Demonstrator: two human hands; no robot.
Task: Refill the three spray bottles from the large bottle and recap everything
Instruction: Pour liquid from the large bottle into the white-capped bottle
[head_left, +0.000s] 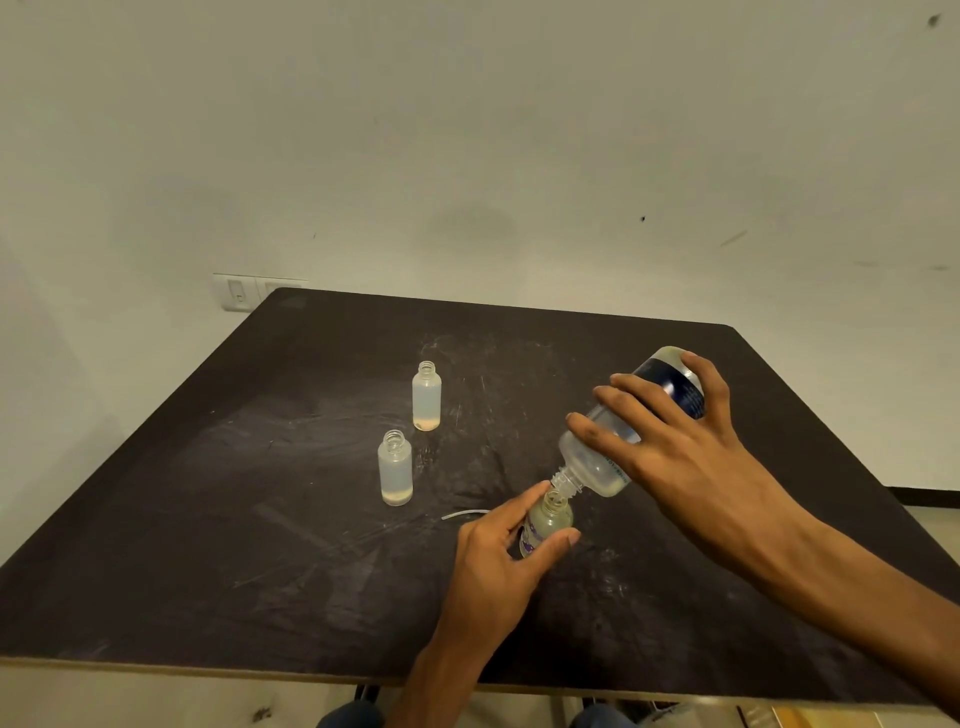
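- While our right hand (670, 441) grips the tilted large bottle (597, 457), its neck meets the small bottle (550, 519).
- Our left hand (498, 551) holds that small bottle.

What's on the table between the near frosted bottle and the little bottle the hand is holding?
A thin white tube lies there on the dark table, seen from the head camera, between the near frosted bottle and the little bottle.

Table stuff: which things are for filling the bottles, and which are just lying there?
For the job:
- large bottle, tipped, held by the right hand
- labelled small bottle, held by the left hand
- two uncapped small bottles, nearer and farther
- thin white tube, possibly a sprayer's

Just there:
- wall switch
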